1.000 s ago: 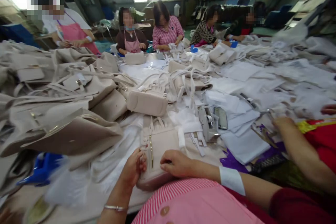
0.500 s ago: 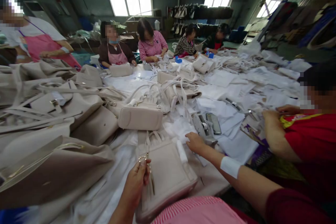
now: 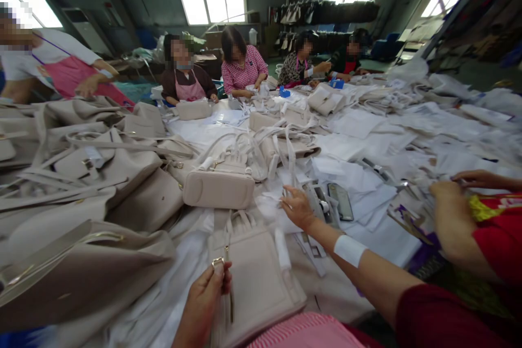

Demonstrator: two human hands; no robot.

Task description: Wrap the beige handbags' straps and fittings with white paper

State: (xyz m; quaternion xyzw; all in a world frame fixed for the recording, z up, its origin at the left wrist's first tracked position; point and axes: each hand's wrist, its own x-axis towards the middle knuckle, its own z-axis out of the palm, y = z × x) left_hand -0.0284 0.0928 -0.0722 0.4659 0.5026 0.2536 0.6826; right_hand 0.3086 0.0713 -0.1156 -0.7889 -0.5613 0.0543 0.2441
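Observation:
In front of me a beige handbag [image 3: 256,272] lies on the table, with a gold zip and straps at its top. My left hand [image 3: 210,288] pinches a gold buckle [image 3: 218,262] over the bag's left side. My right hand [image 3: 299,207] is beyond the bag, at a heap of thin white wrapping sheets [image 3: 267,204]. Its fingertips appear to pinch the edge of one sheet, though the contact is small and blurred. A white wrapped roll [image 3: 282,249] lies along the bag's right edge.
Another beige bag [image 3: 218,187] stands just beyond mine. Large bags [image 3: 81,277] are piled at left. A phone [image 3: 340,201] and metal pieces lie right of my right hand. A co-worker's arm [image 3: 452,217] is at far right; several people work across the table.
My right hand has shifted left and slightly up over the white sheets. My left hand keeps the buckle, a little lower and further left. The view has turned slightly left.

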